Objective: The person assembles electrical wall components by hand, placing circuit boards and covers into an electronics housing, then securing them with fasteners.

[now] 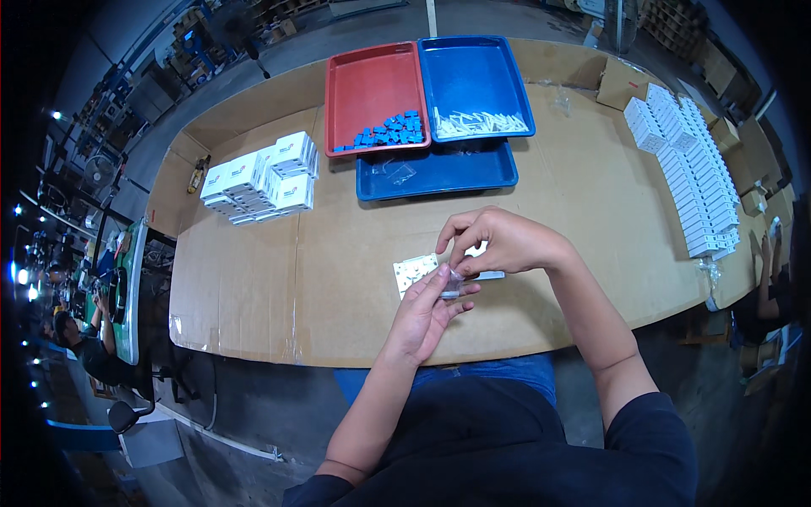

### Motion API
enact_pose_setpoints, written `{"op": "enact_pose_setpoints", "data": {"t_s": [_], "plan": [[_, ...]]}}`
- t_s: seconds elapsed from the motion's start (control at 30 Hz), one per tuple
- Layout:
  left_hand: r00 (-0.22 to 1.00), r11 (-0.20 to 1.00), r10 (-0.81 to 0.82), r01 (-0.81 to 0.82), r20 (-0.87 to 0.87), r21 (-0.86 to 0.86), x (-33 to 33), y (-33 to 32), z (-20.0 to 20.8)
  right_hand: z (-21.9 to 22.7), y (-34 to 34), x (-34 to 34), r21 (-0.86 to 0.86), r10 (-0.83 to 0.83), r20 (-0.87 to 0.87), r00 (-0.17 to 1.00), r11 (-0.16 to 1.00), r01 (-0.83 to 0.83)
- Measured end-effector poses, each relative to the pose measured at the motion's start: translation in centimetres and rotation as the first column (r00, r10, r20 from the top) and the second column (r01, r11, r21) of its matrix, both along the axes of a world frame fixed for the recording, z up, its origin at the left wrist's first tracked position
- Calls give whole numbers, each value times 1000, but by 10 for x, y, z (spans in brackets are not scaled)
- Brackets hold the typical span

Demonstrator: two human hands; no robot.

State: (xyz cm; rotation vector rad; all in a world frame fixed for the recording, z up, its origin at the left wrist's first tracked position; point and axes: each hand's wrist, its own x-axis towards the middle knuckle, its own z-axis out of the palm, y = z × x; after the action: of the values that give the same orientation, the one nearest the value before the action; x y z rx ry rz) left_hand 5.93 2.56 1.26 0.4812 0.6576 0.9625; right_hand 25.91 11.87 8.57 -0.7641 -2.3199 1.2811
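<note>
Over the near middle of the cardboard-covered table, my hands meet at a small clear plastic bag [453, 286] with something whitish in it. My left hand [414, 325], palm up, has its thumb and fingers closed on the bag. From above, my right hand [511, 241] pinches at the bag's upper part; its fingertips partly hide what they grip. Lying on the table just behind my left fingers is a white plate with small holes [410, 272]. Another white piece [492, 275] shows under my right hand, mostly covered.
A red tray [372, 93] of blue pieces [393, 131] and a blue tray [473, 76] of white sticks [481, 125] rest on a lower blue tray [456, 183]. White boxes [270, 177] are stacked left; white units [697, 194] line the right. People sit at both far sides.
</note>
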Motion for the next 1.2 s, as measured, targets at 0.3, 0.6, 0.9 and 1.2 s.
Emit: {"op": "enact_pose_setpoints", "data": {"t_s": [0.3,0.6,0.9,1.2], "plan": [[997,1000,-22,22,77,8,-5,2,-7,0,-6,1,-173,40,-38,998,984,-46],[990,999,-35,36,134,-2,-11,2,-16,-15,4,8,-151,-79,-92,993,986,65],[997,1000,6,-7,77,17,-25,-14,-4,-82,156,92,405,-791,-85,606,528,746],[965,992,123,-121,231,-24,-30,-9,-1,-91,221,131,760,-818,277,504,508,406]]}}
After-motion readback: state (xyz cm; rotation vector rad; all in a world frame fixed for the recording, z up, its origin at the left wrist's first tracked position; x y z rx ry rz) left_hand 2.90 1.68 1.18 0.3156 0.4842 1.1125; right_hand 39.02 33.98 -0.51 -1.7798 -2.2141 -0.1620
